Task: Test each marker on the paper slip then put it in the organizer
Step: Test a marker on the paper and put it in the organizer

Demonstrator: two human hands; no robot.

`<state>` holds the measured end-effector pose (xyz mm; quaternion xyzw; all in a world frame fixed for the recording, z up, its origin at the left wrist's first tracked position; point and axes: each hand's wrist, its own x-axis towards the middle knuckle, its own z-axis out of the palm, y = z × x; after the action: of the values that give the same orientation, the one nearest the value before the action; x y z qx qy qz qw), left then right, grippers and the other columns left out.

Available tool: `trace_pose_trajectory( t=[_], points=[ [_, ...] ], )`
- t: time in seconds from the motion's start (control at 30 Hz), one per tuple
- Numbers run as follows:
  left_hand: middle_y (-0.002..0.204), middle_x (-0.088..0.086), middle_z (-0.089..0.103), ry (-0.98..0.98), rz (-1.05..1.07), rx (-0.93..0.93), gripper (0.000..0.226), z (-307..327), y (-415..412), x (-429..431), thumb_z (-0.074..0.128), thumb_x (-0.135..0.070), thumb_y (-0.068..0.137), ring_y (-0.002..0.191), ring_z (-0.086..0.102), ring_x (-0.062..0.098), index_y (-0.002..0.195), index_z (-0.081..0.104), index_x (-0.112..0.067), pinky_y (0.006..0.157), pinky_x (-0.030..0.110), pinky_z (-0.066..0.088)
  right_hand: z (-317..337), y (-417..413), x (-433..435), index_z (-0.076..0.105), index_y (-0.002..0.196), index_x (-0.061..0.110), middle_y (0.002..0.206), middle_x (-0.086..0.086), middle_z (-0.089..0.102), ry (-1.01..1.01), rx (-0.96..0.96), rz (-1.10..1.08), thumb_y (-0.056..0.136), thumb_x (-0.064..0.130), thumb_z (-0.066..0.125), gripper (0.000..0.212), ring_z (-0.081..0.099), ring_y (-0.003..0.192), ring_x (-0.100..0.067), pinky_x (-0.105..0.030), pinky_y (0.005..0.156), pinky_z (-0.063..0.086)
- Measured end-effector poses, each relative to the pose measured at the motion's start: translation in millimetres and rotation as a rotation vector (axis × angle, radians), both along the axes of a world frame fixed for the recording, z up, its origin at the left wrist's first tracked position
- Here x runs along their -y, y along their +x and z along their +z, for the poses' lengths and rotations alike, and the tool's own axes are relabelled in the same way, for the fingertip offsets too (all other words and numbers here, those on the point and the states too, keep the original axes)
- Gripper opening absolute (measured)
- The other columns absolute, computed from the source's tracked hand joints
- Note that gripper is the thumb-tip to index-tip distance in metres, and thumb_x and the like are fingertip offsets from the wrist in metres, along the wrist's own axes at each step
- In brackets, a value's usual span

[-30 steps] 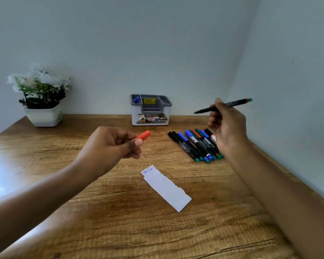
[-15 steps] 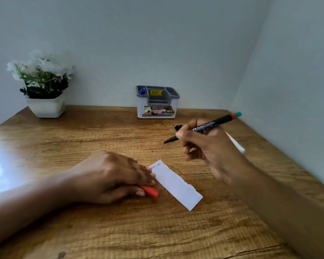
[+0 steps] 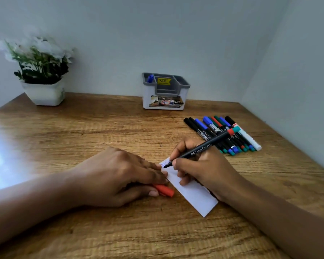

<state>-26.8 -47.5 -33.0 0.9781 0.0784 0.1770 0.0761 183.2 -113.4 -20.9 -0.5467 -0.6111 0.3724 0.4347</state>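
I am testing a black marker (image 3: 204, 146): my right hand (image 3: 204, 169) is pinching it with the tip touching the far end of the paper slip (image 3: 193, 193), while my left hand (image 3: 120, 174) is pressing flat on the slip's left edge and curling around the red cap (image 3: 165, 190). Next, I judge, I am recapping and carrying it to the organizer (image 3: 165, 91) at the far wall, already holding a blue marker (image 3: 150, 78); the untested markers (image 3: 223, 135) are lying far right, near that path.

A home or office desk corner is showing here: a wood-grain desk (image 3: 82, 131) is sitting against plain pale walls. A potted white-flower plant (image 3: 39, 71) is standing at 10 o'clock, a grey-and-white desk organizer (image 3: 165, 94) at 12 o'clock, and a row of markers (image 3: 223, 133) is lying at 2 o'clock.
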Motion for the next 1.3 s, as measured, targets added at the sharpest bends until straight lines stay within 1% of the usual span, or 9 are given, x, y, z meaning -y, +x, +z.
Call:
trace_pose_trajectory(
  t=[0.3, 0.4, 0.47, 0.6, 0.7, 0.9, 1.0, 1.07, 1.3],
  points=[
    [0.123, -0.012, 0.066, 0.038, -0.018, -0.017, 0.031, 3.0, 1.7, 1.7, 0.051, -0.038, 0.097, 0.119, 0.058, 0.002, 0.121, 0.066, -0.025, 0.092, 0.03, 0.052, -3.0, 0.6, -2.8, 0.065, 0.075, 0.01, 0.054, 0.006, 0.059, -0.015, 0.058, -0.005, 0.078, 0.004, 0.063, 0.007, 0.058, 0.053, -0.011, -0.025, 0.05, 0.051],
    [0.123, -0.013, 0.066, 0.041, -0.015, -0.015, 0.031, 3.6, 1.8, 2.2, 0.052, -0.037, 0.097, 0.119, 0.058, 0.001, 0.12, 0.066, -0.025, 0.092, 0.031, 0.052, -2.7, 0.9, -2.6, 0.064, 0.073, 0.011, 0.054, 0.009, 0.059, -0.008, 0.084, -0.018, 0.078, 0.005, 0.063, 0.008, 0.057, 0.051, -0.007, -0.026, 0.049, 0.051],
    [0.122, -0.013, 0.066, 0.046, -0.013, -0.016, 0.031, 3.9, 2.0, 2.6, 0.051, -0.037, 0.097, 0.118, 0.058, 0.001, 0.12, 0.067, -0.025, 0.093, 0.031, 0.052, -2.6, 1.0, -2.8, 0.063, 0.073, 0.01, 0.054, 0.01, 0.058, -0.005, 0.073, -0.022, 0.078, 0.004, 0.062, 0.008, 0.057, 0.051, -0.006, -0.025, 0.048, 0.05],
    [0.121, -0.013, 0.067, 0.045, -0.016, -0.017, 0.031, 4.8, 3.1, 3.6, 0.05, -0.037, 0.096, 0.116, 0.06, 0.003, 0.119, 0.067, -0.024, 0.093, 0.031, 0.051, -3.4, 0.8, -2.9, 0.064, 0.075, 0.008, 0.053, 0.006, 0.057, -0.008, 0.035, -0.032, 0.078, 0.003, 0.063, 0.006, 0.056, 0.051, -0.01, -0.025, 0.047, 0.049],
    [0.121, -0.014, 0.066, 0.035, -0.016, -0.015, 0.031, 4.9, 2.9, 4.2, 0.049, -0.038, 0.097, 0.117, 0.059, 0.002, 0.118, 0.067, -0.024, 0.096, 0.03, 0.049, -3.0, 1.1, -2.8, 0.064, 0.075, 0.007, 0.056, 0.002, 0.057, -0.011, 0.012, -0.04, 0.078, 0.003, 0.063, 0.005, 0.055, 0.052, -0.011, -0.025, 0.047, 0.049],
    [0.12, -0.013, 0.067, 0.025, -0.015, -0.009, 0.031, 4.4, 3.3, 4.1, 0.049, -0.037, 0.097, 0.117, 0.059, 0.001, 0.119, 0.067, -0.024, 0.098, 0.029, 0.048, -2.2, 0.2, -2.7, 0.063, 0.075, 0.006, 0.054, 0.007, 0.057, -0.028, 0.021, -0.014, 0.079, 0.002, 0.062, 0.006, 0.056, 0.052, -0.008, -0.023, 0.047, 0.048],
    [0.121, -0.014, 0.067, 0.025, -0.019, -0.011, 0.031, 5.1, 3.2, 4.5, 0.05, -0.037, 0.097, 0.117, 0.058, 0.001, 0.119, 0.067, -0.025, 0.098, 0.029, 0.048, -2.1, 1.2, -2.5, 0.062, 0.076, 0.002, 0.057, 0.002, 0.056, -0.037, -0.028, -0.052, 0.078, 0.001, 0.062, 0.002, 0.054, 0.052, -0.01, -0.027, 0.048, 0.051],
    [0.121, -0.014, 0.067, 0.026, -0.02, -0.014, 0.031, 5.5, 3.8, 4.5, 0.05, -0.037, 0.097, 0.117, 0.059, 0.001, 0.119, 0.067, -0.025, 0.097, 0.029, 0.049, -2.1, 0.6, -2.8, 0.062, 0.077, 0.001, 0.058, 0.0, 0.056, -0.042, -0.024, -0.068, 0.078, 0.002, 0.062, 0.001, 0.053, 0.053, -0.011, -0.029, 0.049, 0.053],
    [0.121, -0.015, 0.067, 0.022, -0.018, -0.024, 0.031, 5.6, 3.3, 5.4, 0.049, -0.038, 0.097, 0.117, 0.058, -0.001, 0.12, 0.066, -0.026, 0.1, 0.027, 0.047, -1.3, -1.0, -3.1, 0.062, 0.078, 0.001, 0.058, -0.002, 0.056, -0.049, 0.004, -0.079, 0.078, 0.003, 0.062, 0.002, 0.054, 0.05, -0.009, -0.024, 0.047, 0.049]
  ],
)
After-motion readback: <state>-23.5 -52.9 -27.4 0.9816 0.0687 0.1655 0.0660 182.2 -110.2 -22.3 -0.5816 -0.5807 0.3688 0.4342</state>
